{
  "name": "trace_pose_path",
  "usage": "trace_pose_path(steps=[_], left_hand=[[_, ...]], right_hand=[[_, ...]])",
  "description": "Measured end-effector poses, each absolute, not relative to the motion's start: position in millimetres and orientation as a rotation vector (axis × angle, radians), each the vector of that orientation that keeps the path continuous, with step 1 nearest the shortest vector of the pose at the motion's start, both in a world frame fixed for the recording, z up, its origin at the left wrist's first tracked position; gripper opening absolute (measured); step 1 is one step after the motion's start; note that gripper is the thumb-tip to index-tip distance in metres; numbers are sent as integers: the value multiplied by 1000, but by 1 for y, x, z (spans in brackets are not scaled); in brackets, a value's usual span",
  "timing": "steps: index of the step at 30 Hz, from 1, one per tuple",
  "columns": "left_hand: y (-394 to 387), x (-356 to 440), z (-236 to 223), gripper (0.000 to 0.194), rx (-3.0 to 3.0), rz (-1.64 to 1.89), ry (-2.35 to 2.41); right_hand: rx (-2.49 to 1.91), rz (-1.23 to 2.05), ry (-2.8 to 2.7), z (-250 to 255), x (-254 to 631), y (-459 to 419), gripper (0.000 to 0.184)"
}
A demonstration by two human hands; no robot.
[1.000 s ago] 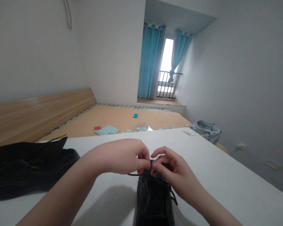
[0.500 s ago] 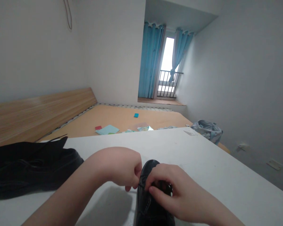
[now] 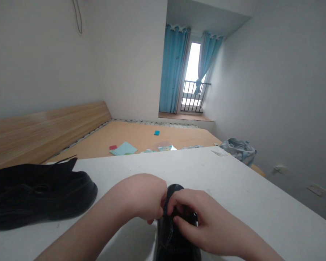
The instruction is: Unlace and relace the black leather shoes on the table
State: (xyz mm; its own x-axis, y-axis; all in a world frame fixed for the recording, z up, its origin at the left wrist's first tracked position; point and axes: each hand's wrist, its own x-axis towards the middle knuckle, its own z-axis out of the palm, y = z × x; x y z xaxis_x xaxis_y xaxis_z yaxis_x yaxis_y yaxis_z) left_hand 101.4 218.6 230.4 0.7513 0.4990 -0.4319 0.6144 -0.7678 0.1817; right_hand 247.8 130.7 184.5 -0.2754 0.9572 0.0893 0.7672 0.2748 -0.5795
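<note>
A black lace-up shoe (image 3: 176, 246) stands on the white table right in front of me, its toe pointing away. My left hand (image 3: 149, 197) reaches in from the left, bent at the wrist, with curled fingers closed at the shoe's lacing. From the right, my right hand (image 3: 194, 221) lies over the shoe, thumb and forefinger brought together at the black shoelace (image 3: 170, 232). The fingertips hide most of the lace between them. Another black shoe (image 3: 78, 195) lies to the left, with a dark flap and a loose lace end rising above it.
The white table (image 3: 260, 210) spans the foreground. Beyond it is a tan bed surface (image 3: 136, 130) with a light blue sheet (image 3: 125, 148), a small red piece (image 3: 113, 147) and a blue square (image 3: 157, 133). A fabric bag (image 3: 240, 150) stands past the table's right edge.
My left hand has shifted right, closer to the shoe and my right hand. The bit of lace visible at its fingers before is now covered. My right hand stays nearly in place.
</note>
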Motion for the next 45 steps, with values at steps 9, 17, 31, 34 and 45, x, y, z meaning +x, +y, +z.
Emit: trace_pose_path(steps=[9,17,31,34,45], left_hand=[[213,108,231,18,2642,-506,905],[216,103,225,18,2704,-408,868],[219,116,231,21,2295,381,757],[219,119,230,20,2362,517,816],[214,131,231,18,2487,691,700]], right_hand=[[-1772,634,-2087,180,246,136,12],[-1737,606,-1982,171,246,137,10],[-1039,1117,-1092,176,271,149,30],[-853,1317,-906,175,272,150,19],[-686,1351,-583,169,264,154,31]])
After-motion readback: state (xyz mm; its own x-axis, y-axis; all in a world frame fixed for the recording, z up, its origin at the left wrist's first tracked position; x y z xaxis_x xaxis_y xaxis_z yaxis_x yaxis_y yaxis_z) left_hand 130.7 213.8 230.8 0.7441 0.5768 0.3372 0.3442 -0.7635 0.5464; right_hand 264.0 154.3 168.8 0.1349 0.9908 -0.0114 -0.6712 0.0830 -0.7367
